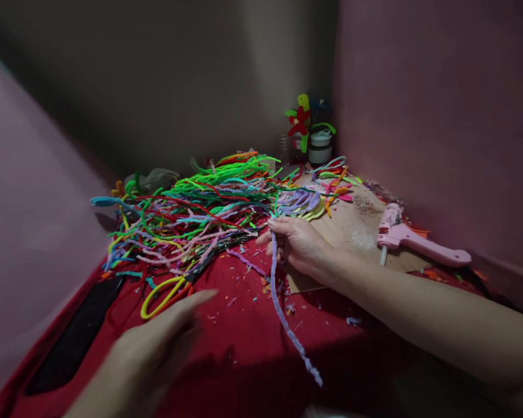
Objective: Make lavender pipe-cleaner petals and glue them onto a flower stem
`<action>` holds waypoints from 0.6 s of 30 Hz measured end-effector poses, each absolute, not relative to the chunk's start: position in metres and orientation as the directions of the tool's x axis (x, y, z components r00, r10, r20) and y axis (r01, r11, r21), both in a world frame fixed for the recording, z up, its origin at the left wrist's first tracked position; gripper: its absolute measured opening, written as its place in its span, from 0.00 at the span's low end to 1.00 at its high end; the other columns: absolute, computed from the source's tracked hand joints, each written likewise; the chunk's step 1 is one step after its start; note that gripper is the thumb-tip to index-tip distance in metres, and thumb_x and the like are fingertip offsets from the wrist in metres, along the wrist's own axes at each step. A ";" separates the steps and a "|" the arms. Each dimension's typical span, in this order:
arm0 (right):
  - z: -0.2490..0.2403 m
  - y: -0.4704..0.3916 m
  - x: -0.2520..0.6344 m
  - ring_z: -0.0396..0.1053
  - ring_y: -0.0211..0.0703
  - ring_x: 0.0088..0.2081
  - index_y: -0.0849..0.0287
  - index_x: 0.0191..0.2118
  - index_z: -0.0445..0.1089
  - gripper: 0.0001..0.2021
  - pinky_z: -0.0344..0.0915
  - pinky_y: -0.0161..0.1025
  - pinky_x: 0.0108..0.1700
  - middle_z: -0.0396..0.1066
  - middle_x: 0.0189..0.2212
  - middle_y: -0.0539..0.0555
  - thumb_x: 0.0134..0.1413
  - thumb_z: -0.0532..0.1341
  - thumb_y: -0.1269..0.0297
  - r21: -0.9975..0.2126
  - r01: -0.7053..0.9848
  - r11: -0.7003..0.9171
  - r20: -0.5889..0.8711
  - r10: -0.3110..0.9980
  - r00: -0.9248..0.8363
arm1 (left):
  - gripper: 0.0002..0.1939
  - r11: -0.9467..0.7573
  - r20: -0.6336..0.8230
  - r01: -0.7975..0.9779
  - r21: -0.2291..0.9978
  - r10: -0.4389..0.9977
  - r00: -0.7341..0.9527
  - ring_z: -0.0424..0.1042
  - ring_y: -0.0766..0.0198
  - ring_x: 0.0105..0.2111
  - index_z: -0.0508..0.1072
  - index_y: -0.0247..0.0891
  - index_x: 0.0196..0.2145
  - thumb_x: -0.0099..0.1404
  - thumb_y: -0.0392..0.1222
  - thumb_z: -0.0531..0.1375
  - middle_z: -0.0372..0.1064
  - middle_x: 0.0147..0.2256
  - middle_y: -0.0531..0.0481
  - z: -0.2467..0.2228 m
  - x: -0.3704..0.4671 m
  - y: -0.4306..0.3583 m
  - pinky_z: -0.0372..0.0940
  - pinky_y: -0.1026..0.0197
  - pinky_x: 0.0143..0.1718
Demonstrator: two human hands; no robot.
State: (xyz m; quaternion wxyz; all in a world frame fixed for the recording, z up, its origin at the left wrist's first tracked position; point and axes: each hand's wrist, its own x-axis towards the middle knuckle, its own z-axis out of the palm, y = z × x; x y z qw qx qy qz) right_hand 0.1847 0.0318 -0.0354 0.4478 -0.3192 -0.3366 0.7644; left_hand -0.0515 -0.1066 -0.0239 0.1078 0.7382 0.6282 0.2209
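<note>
My right hand (pixel 303 244) pinches a lavender pipe cleaner (pixel 283 316) near its upper end, between thumb and fingertips. The long fuzzy stem hangs down toward the table's front edge, slightly bent and wavy at its lower tip. Lavender petal-shaped loops (pixel 303 200) with a green stem lie just behind that hand; whether they join the held piece I cannot tell. Blurred by motion, my left hand (pixel 157 348) is at the lower left with a finger stretched out and nothing visible in it. Just beyond it are scissors (pixel 163 296) with yellow and orange handles.
A large heap of coloured pipe cleaners (pixel 209 197) covers the back left. To the right, a pink glue gun (pixel 412 238) rests on a board (pixel 348 226). A dark flat object (pixel 76 337) lies left on the red cloth (pixel 226 348). Pipe-cleaner flowers (pixel 300 122) stand behind, beside a lidded jar (pixel 321 146).
</note>
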 end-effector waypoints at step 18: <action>-0.037 0.035 0.186 0.68 0.32 0.23 0.66 0.33 0.70 0.05 0.64 0.29 0.24 0.72 0.23 0.52 0.50 0.62 0.69 -0.729 -0.643 -0.236 0.023 0.930 -0.368 | 0.10 -0.062 0.064 0.085 0.994 0.998 -0.012 0.64 0.69 0.16 0.74 0.33 0.32 0.54 0.43 0.63 0.69 0.19 0.51 -0.012 0.044 -0.005 0.61 0.66 0.18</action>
